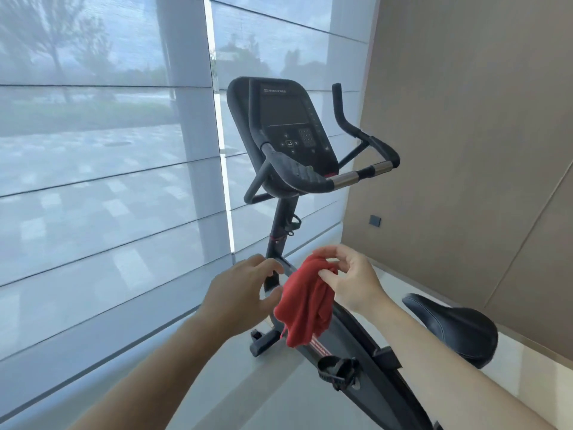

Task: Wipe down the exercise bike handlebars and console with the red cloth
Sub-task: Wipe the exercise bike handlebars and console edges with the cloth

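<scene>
A black exercise bike stands in front of me. Its console [290, 119] is dark, with a keypad below the screen. The handlebars [356, 176] curve out below it, with silver grip sensors on the right bar. The red cloth [305, 305] hangs bunched in the air below the console, over the bike's frame. My right hand [350, 279] pinches its top edge with fingers and thumb. My left hand [242, 290] hovers just left of the cloth, fingers loosely spread, and may touch the cloth's left edge.
The bike's black saddle [455, 324] is at the lower right, a pedal with strap [339, 372] below the cloth. Sheer window blinds [108, 181] fill the left. A tan wall [465, 119] with a small dark outlet [375, 220] stands on the right.
</scene>
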Tool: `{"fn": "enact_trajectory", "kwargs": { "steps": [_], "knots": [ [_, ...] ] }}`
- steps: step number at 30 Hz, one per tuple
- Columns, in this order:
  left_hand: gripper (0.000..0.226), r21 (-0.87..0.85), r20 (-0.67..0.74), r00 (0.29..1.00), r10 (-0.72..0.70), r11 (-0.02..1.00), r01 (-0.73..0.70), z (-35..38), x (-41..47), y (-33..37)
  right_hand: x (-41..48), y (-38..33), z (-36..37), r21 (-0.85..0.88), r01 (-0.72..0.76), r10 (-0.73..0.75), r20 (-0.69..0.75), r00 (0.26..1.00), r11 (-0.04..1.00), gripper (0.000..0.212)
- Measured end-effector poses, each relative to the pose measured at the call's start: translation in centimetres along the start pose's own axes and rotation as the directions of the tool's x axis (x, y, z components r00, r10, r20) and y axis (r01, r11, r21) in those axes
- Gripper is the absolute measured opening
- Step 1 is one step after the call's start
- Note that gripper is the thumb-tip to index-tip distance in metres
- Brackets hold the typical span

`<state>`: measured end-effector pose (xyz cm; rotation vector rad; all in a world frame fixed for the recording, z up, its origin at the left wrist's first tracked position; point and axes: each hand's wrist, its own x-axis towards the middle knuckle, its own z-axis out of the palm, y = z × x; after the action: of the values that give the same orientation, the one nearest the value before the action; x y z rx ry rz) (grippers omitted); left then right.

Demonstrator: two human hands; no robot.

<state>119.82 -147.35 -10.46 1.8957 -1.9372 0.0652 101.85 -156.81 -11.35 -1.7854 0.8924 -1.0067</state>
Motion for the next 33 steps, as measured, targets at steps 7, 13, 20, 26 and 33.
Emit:
{"fn": "enact_trajectory", "kwargs": {
  "steps": [7, 13, 20, 26, 33],
  "knots": [
    [0.027, -0.012, -0.013, 1.0, 0.021, 1.0, -0.021, -2.0, 7.1, -8.2, 9.8, -1.2, 3.5, 0.102, 0.056, -0.048, -0.081, 0.996, 0.993, 0.025],
    [0.027, -0.042, -0.077, 0.996, 0.047, 0.998, -0.05, -3.2, 13.0, -12.3, 16.7, -3.2, 5.5, 0.084, 0.145, -0.129, -0.167, 0.977, 0.986, 0.021],
    [0.025, -0.053, -0.149, 0.986, 0.077, 0.995, -0.086, -4.1, 20.3, -15.6, 25.5, -5.4, 5.8, 0.093, 0.248, -0.215, -0.27, 0.939, 0.964, 0.02],
    [0.027, -0.028, -0.175, 0.977, 0.12, 0.992, -0.127, -4.1, 26.9, -17.9, 32.8, -5.3, 5.1, 0.061, 0.296, -0.255, -0.367, 0.895, 0.953, 0.017],
    [0.025, -0.02, -0.204, 0.959, 0.194, 0.979, -0.203, -2.7, 33.2, -20.0, 38.8, -2.4, 4.9, -0.241, 0.147, -0.237, -0.407, 0.882, 0.96, 0.019]
  ]
}}
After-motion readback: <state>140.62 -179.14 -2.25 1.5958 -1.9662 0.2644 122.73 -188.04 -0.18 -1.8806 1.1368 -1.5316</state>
